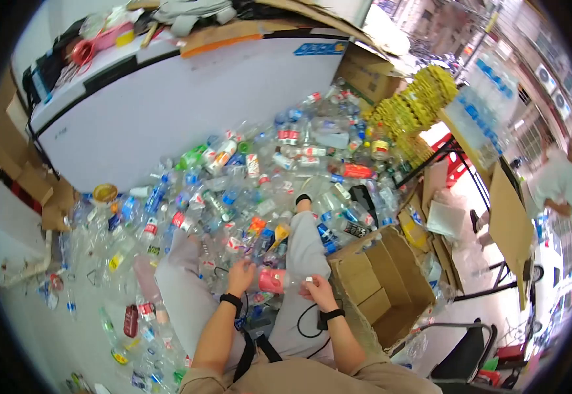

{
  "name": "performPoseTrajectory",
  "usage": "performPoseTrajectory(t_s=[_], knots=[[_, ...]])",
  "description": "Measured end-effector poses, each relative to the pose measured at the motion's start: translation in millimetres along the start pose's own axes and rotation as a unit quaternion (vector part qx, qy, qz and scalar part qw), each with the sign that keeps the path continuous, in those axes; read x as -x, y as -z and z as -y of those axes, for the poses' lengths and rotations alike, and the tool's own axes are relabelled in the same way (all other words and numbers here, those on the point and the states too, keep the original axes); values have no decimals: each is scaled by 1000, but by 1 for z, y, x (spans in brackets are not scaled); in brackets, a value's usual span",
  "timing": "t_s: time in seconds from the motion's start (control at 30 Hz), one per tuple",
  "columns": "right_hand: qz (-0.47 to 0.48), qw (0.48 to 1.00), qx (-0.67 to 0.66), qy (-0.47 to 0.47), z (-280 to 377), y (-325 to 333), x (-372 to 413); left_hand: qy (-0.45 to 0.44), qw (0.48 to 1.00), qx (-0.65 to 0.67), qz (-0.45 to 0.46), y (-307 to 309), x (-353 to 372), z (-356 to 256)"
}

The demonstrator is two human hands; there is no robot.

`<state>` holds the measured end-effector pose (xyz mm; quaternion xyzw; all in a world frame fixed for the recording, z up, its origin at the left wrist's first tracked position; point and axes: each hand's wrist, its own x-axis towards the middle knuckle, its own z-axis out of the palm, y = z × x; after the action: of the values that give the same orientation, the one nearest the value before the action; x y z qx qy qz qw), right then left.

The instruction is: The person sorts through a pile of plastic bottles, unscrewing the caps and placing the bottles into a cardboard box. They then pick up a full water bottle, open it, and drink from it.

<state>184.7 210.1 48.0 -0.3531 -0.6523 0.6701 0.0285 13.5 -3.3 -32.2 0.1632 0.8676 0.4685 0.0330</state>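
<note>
A clear plastic bottle with a pinkish-red label (272,280) lies sideways in front of my lap, between my two hands. My left hand (240,277) grips its left end, fingers wrapped round it. At the other end, the fingers of my right hand (318,292) are closed on a small white bottle cap (309,280) at the neck. Just beyond my hands, a yellow-orange spoon-shaped thing (280,235) rests among the loose plastic bottles piled around my legs. Black bands circle both my wrists.
An open cardboard box (391,282) stands right of my leg. A white chest freezer (187,118) backs the bottle heap. Yellow stacked trays (414,98) and a table with packed water bottles (479,118) are at right. A person (555,180) stands beyond. A black chair (463,354) sits lower right.
</note>
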Motion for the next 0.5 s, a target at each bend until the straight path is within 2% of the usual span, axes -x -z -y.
performPoseTrajectory(t_s=[0.07,0.1,0.17,0.2,0.27,0.3,0.37,0.47,0.5], knots=[[56,988,-65,-124,-19,15,-4,102,972,15,211,-13,7,26],[64,990,-23,-121,-21,18,-9,93,971,5,221,-19,7,33],[108,984,-9,-139,-23,19,-23,116,974,-41,187,-21,20,45],[113,984,-4,-139,-23,14,-27,113,971,-53,205,-17,23,47],[101,983,-13,-154,-15,6,-25,176,969,-130,111,-14,15,43],[105,980,-4,-169,-13,4,-27,168,969,-135,123,-9,17,45],[100,979,1,-177,-10,5,-27,220,967,-104,77,-1,10,44],[97,982,3,-162,-10,8,-25,221,963,-116,104,5,12,27],[101,981,-18,-162,-15,10,-27,213,967,-92,102,-4,14,42]])
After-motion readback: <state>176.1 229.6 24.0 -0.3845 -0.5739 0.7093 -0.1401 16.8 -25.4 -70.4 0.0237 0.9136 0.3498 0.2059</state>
